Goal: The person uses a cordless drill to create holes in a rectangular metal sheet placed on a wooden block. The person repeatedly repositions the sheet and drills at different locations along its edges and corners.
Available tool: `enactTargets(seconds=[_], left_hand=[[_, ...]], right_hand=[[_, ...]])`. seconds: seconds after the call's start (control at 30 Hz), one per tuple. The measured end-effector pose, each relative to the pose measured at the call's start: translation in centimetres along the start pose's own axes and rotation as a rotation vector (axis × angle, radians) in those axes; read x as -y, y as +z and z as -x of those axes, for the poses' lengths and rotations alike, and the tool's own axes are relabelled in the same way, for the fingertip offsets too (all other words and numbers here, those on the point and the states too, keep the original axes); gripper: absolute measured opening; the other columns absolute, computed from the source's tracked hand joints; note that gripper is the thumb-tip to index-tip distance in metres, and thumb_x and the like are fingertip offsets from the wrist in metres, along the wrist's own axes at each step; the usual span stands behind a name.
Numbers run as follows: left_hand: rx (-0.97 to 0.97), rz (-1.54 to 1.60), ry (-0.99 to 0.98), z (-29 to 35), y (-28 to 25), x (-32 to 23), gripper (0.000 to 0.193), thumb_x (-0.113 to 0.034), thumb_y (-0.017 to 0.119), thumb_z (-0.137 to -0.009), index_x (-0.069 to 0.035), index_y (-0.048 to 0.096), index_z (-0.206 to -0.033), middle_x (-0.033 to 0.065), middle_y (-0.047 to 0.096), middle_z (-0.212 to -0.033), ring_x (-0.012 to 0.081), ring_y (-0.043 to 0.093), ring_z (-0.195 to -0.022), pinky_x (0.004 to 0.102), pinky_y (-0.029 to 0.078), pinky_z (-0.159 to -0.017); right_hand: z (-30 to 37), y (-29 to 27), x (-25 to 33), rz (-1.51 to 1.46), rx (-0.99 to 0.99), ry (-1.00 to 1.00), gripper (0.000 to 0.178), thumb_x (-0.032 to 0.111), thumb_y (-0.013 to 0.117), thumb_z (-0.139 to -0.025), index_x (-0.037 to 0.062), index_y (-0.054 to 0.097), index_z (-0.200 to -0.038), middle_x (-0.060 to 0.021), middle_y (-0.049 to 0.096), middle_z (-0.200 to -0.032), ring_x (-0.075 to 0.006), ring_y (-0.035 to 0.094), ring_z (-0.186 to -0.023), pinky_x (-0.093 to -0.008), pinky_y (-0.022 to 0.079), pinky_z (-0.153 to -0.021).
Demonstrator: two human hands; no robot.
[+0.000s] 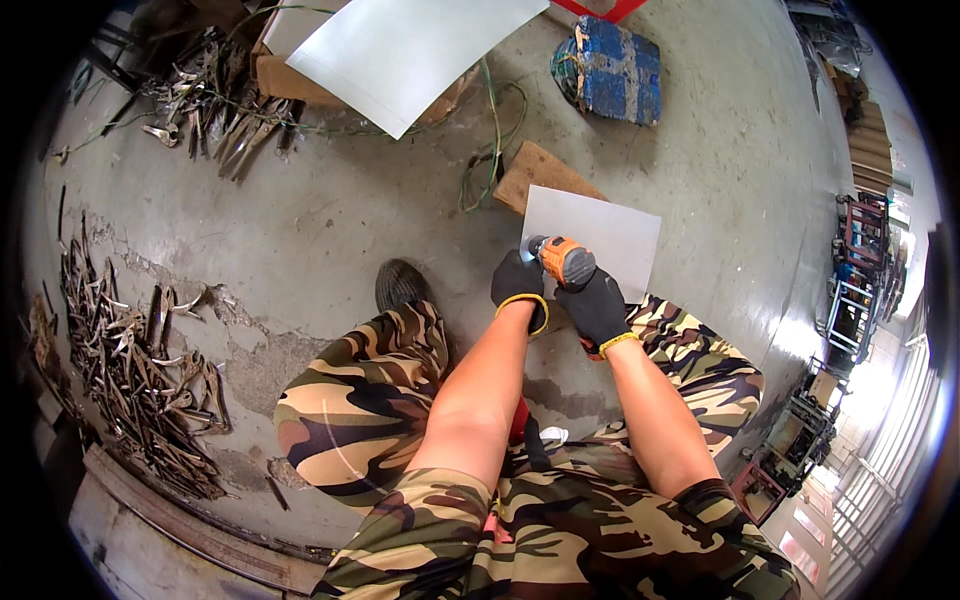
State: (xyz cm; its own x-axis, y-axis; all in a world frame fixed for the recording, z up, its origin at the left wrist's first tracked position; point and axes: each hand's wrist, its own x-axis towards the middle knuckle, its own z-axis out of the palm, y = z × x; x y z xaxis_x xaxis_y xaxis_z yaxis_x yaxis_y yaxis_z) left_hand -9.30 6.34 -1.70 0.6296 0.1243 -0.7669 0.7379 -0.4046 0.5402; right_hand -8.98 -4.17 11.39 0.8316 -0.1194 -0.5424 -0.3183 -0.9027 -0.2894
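Observation:
My right hand (594, 307), in a dark glove with a yellow cuff, is wrapped round the handle of an orange and grey cordless drill (567, 261). The drill's chuck points left, and its light shines beside my left hand (519, 281). That hand, gloved alike, is closed at the left edge of a flat pale grey sheet (610, 235); its fingertips are partly hidden. The sheet lies tilted between my knees, its far edge over a wooden board (548, 172). Where the drill's tip meets the sheet is too small to make out.
A larger pale sheet (400, 55) lies on a cardboard box at the back left, near heaped metal pieces (225, 100). Another metal heap (140, 370) lies left. Behind the board are a green cable (494, 130) and a blue taped block (618, 70). Metal frames (850, 310) stand right.

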Motion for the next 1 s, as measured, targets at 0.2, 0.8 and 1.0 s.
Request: enactTargets(seconds=[0.2, 0.8, 1.0], left_hand=[[0.0, 0.02, -0.01, -0.2, 0.0, -0.1, 0.039, -0.042, 0.066, -0.09, -0.01, 0.069, -0.111, 0.0205, 0.071, -0.114, 0.042, 0.066, -0.11, 0.0488, 0.052, -0.092], [-0.036, -0.08, 0.271, -8.7, -9.9, 0.2, 0.059, -0.041, 0.086, -0.076, 0.001, 0.074, -0.114, 0.0224, 0.075, -0.108, 0.037, 0.073, -0.098, 0.0445, 0.056, -0.088], [-0.336, 0.454, 0.112, -7.9, -8.6, -0.7, 0.07, -0.032, 0.09, -0.076, 0.002, 0.063, -0.129, 0.0176, 0.072, -0.117, 0.0336, 0.069, -0.1, 0.0454, 0.054, -0.085]], right_hand=[[0.8, -1.1, 0.8, -0.122, 0.01, 0.099, 0.036, 0.031, 0.071, -0.084, 0.0044, 0.073, -0.107, -0.0232, 0.073, -0.099, -0.0413, 0.07, -0.094, -0.0461, 0.055, -0.08], [11.3, -9.5, -9.5, -1.123, -0.342, 0.359, 0.018, 0.006, 0.077, -0.085, 0.0022, 0.068, -0.099, -0.0037, 0.067, -0.083, -0.0149, 0.066, -0.067, -0.0294, 0.054, -0.062], [10.8, -4.0, -11.1, -1.171, -0.217, 0.428, 0.024, 0.008, 0.082, -0.079, 0.0033, 0.068, -0.097, -0.0045, 0.068, -0.081, -0.0156, 0.063, -0.066, -0.0314, 0.051, -0.061]])
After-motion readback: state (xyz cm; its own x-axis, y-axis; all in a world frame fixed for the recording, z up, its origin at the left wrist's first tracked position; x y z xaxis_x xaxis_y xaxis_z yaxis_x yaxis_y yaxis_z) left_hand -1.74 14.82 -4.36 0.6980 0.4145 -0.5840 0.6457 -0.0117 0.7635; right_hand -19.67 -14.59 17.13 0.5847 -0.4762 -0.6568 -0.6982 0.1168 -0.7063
